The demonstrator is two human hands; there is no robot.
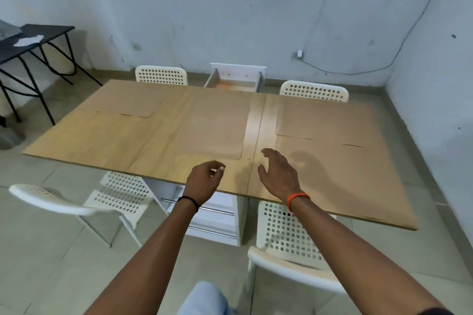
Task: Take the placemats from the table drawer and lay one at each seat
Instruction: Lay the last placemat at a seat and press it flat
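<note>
Head view: four placemats down, nearest one just beyond left hand, loosely curled, empty; right hand spread, empty. Drawer far ahead stands open; closing likely remains.

Nothing to read here, not a word, number, or brand anywhere in the room. The counter beyond the hands carries no print, and the placemats lying on it are plain brown with no label. The white chairs show only holes, no logo. The pale sheet on the black side table, far off to the left, is too small to make out.
</note>
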